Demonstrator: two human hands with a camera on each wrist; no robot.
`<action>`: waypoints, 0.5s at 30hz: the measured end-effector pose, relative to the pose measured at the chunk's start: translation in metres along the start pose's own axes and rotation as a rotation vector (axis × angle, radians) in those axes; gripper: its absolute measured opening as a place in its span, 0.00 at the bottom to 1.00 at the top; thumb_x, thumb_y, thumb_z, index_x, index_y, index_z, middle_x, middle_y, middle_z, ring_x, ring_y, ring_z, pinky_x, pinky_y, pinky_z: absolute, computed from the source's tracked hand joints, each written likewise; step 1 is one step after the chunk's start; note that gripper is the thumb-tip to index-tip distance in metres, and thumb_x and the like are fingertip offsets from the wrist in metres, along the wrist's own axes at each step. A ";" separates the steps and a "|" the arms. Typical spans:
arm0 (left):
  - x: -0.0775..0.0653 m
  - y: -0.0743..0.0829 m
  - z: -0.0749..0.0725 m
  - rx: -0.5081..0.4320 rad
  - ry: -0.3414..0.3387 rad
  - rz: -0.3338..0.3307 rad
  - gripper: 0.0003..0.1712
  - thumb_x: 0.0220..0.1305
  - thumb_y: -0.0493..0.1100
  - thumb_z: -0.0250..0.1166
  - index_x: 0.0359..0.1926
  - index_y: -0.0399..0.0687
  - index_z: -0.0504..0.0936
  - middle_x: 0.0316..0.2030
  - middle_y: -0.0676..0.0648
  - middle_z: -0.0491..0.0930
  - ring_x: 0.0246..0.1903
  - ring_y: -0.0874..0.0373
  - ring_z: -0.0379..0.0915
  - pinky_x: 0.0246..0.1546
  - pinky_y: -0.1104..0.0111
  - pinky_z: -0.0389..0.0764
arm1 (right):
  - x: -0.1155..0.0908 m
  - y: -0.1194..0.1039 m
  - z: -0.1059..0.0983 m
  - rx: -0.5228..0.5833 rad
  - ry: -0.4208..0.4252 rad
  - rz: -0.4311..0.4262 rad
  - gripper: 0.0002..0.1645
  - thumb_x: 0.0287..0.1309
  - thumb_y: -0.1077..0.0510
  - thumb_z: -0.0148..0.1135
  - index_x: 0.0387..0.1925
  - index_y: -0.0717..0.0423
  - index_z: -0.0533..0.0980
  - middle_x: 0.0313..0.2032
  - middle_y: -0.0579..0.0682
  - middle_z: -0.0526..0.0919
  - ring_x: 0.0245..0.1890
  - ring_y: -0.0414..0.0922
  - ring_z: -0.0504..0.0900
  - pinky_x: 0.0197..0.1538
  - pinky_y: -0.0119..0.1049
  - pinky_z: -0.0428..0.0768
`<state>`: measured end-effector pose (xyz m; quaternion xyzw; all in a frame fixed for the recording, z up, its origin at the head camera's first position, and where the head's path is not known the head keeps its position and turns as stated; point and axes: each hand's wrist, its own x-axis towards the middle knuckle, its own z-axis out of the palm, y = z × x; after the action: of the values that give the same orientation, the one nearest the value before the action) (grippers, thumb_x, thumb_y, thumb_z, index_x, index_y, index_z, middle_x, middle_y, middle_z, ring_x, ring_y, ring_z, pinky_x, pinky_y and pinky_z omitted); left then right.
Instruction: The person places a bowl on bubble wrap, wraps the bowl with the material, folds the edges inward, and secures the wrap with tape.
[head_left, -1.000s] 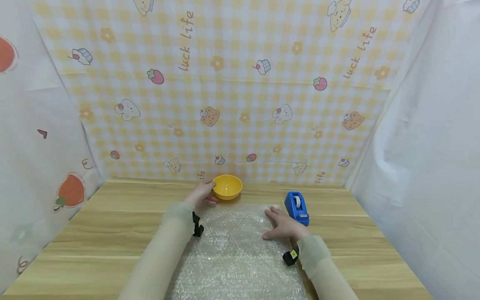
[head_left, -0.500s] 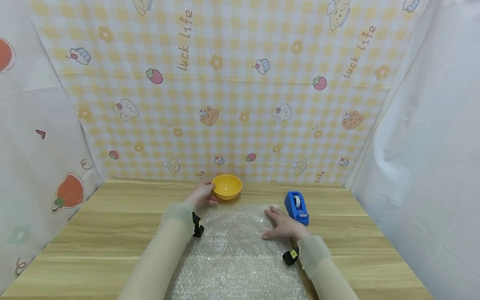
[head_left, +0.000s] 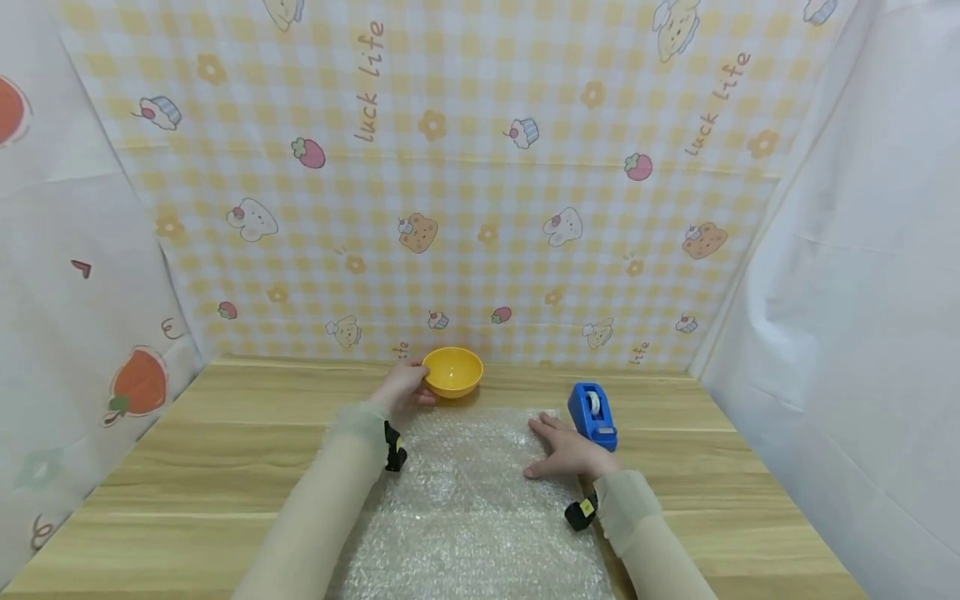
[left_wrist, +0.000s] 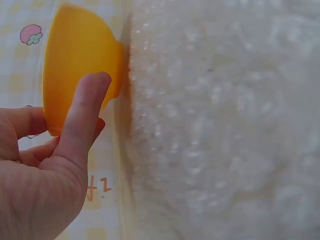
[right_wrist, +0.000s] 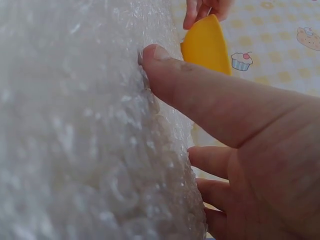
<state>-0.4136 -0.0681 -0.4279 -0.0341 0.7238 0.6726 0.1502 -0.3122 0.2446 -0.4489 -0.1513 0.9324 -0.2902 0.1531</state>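
A yellow bowl point(head_left: 453, 373) stands upright near the back of the table, behind a sheet of bubble wrap point(head_left: 480, 517). My left hand point(head_left: 403, 386) grips the bowl at its left rim. In the left wrist view, the fingers of that hand pinch the rim of the bowl point(left_wrist: 82, 55), and one digit lies along its outer side. My right hand point(head_left: 567, 451) rests with spread fingers on the right part of the bubble wrap. In the right wrist view, its thumb point(right_wrist: 172, 75) presses on the bubble wrap point(right_wrist: 75, 125), with the bowl point(right_wrist: 207, 47) beyond.
A blue tape dispenser point(head_left: 593, 416) with a roll of tape stands right beside my right hand. The wooden table point(head_left: 697, 500) ends at a yellow checked cloth point(head_left: 487, 183) behind, with white cloth point(head_left: 855, 275) on the right side.
The bowl and my left hand have shifted very slightly back and left in the head view. My right hand stays on the bubble wrap as before.
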 end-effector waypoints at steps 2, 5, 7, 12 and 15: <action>-0.003 0.003 -0.001 0.010 0.015 -0.007 0.27 0.74 0.38 0.46 0.70 0.31 0.57 0.54 0.31 0.70 0.28 0.53 0.77 0.42 0.61 0.83 | 0.000 0.000 0.001 0.004 -0.005 0.000 0.56 0.47 0.42 0.74 0.73 0.55 0.58 0.74 0.59 0.49 0.73 0.60 0.48 0.69 0.60 0.53; -0.006 0.007 -0.003 0.034 0.021 -0.002 0.27 0.74 0.38 0.46 0.69 0.30 0.57 0.55 0.30 0.70 0.29 0.54 0.78 0.44 0.61 0.83 | 0.001 0.000 0.003 0.001 -0.006 0.002 0.56 0.47 0.41 0.74 0.73 0.54 0.59 0.74 0.58 0.50 0.73 0.59 0.48 0.69 0.60 0.54; -0.007 0.010 -0.005 0.036 0.015 0.001 0.27 0.74 0.38 0.47 0.69 0.30 0.57 0.56 0.30 0.70 0.28 0.54 0.78 0.44 0.61 0.83 | 0.001 -0.001 0.003 -0.003 -0.005 0.003 0.56 0.47 0.41 0.74 0.73 0.54 0.59 0.74 0.58 0.50 0.72 0.60 0.49 0.68 0.60 0.54; -0.012 0.016 -0.007 0.048 0.002 0.022 0.27 0.74 0.37 0.47 0.69 0.30 0.58 0.57 0.30 0.69 0.26 0.55 0.79 0.38 0.63 0.84 | -0.001 -0.002 0.002 -0.013 -0.001 0.001 0.56 0.47 0.40 0.74 0.72 0.54 0.59 0.74 0.58 0.50 0.72 0.60 0.49 0.68 0.61 0.55; -0.015 0.020 -0.006 0.059 -0.003 0.041 0.26 0.74 0.37 0.47 0.68 0.29 0.59 0.58 0.29 0.67 0.25 0.55 0.79 0.34 0.65 0.85 | -0.003 -0.002 -0.001 -0.017 0.002 -0.002 0.56 0.47 0.41 0.74 0.72 0.54 0.59 0.74 0.59 0.51 0.72 0.60 0.49 0.68 0.61 0.55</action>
<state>-0.4053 -0.0747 -0.4043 -0.0138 0.7436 0.6540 0.1386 -0.3098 0.2445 -0.4471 -0.1534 0.9348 -0.2826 0.1506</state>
